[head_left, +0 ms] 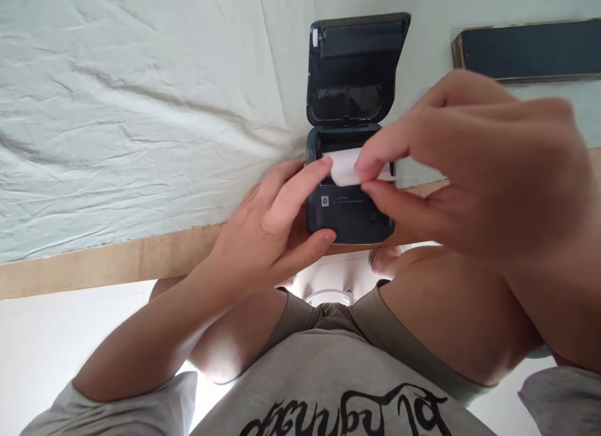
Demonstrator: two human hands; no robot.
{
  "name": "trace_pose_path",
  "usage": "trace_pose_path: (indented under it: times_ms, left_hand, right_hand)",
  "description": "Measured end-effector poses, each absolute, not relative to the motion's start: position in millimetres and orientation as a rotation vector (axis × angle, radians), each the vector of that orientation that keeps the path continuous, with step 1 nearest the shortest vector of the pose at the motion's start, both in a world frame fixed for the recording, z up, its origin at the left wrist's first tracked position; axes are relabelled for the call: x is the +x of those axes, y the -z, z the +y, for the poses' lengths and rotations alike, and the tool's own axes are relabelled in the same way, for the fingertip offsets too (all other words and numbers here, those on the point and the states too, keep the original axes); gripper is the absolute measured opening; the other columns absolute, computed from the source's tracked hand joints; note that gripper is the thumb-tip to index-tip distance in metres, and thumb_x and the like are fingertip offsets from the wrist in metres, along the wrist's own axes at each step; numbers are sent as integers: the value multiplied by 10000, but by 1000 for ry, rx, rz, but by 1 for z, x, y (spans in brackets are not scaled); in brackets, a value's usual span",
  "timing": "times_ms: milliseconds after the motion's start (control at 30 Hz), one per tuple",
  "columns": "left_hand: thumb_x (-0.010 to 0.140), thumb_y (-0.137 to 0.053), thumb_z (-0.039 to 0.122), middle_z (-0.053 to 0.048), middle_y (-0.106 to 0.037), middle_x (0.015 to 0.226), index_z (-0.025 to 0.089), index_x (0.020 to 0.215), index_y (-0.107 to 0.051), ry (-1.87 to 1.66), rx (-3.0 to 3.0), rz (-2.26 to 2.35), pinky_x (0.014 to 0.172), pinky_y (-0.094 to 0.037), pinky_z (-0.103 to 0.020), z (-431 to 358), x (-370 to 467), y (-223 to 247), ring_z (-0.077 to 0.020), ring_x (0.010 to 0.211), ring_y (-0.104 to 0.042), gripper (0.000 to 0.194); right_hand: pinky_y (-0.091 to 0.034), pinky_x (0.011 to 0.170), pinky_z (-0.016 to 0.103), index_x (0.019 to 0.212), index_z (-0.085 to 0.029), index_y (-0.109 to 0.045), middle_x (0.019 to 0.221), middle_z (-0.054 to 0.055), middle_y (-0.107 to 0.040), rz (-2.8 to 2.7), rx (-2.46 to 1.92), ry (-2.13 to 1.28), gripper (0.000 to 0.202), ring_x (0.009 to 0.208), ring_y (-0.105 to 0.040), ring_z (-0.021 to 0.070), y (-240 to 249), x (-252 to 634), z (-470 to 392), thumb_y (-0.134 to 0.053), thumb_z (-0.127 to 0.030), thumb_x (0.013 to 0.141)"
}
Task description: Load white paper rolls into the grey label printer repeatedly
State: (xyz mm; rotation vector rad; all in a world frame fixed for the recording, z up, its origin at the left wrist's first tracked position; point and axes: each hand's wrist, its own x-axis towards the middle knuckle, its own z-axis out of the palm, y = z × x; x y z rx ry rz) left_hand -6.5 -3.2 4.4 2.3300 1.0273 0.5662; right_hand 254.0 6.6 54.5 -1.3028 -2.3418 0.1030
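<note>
A small dark thermal printer (347, 217) lies at the table's near edge with its hinged lid (357, 69) raised. White paper (344, 166) sits in its open compartment. My left hand (270, 220) is wrapped about the printer's left side, thumb by its front edge, with the index fingertip at the paper's left end. From the right, my right hand (469, 166) pinches the paper between thumb and index finger. That hand is partly blurred, and it covers the printer's right side.
A phone (530, 51) with a dark screen lies at the back right. The table is covered by a wrinkled pale cloth (164, 110), with a bare wooden edge (117, 264) along the front. My legs (422, 279) are below that edge.
</note>
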Motion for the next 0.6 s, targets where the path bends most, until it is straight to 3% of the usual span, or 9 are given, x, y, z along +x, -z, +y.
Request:
trace_pose_path:
  times_ms: [100, 233, 367, 467, 600]
  left_hand:
    - [1167, -502, 653, -149, -582, 1706, 326, 1658, -641, -484, 2335, 1075, 1267, -616, -574, -2, -6, -7, -403, 1539, -655, 605]
    - [1163, -474, 682, -120, -566, 1707, 382, 1610, -685, -447, 2341, 1119, 1237, -637, -551, -2, -6, -8, -363, 1516, -669, 578]
    - [1171, -480, 593, -152, -546, 1707, 337, 1565, -705, -451, 2373, 1088, 1222, -639, -538, -2, -9, -6, -351, 1522, -660, 521]
    - [1184, -474, 614, -159, -547, 1697, 353, 1567, -704, -478, 2385, 1064, 1200, -648, -546, -1, -11, -5, -359, 1511, -661, 517]
    - [1190, -516, 616, -153, -542, 1703, 371, 1582, -707, -487, 2371, 1031, 1212, -644, -558, -2, -13, -4, -378, 1492, -670, 501]
  right_hand:
    - [-474, 865, 271, 1031, -244, -735, 877, -58, -720, -2439, -1062, 19, 127, 965, -650, 74, -45, 259, -3, -613, -210, 1027]
    - [-524, 1003, 296, 1125, -213, -639, 1041, -21, -751, -2347, -937, 37, 120, 1066, -691, 89, -40, 267, 3, -656, -275, 1024]
    - [-501, 1272, 386, 1365, -136, -613, 1444, 99, -694, -2209, -1215, 9, 415, 1476, -640, 192, -40, 274, 21, -520, -413, 1070]
    - [-465, 1376, 407, 1570, -28, -518, 1616, 170, -568, -2210, -1226, -121, 669, 1540, -575, 215, -34, 275, 30, -505, -381, 1001]
    - [-487, 1379, 338, 1615, 3, -472, 1660, 194, -528, -2214, -1187, -165, 724, 1567, -556, 166, -30, 272, 32, -504, -307, 962]
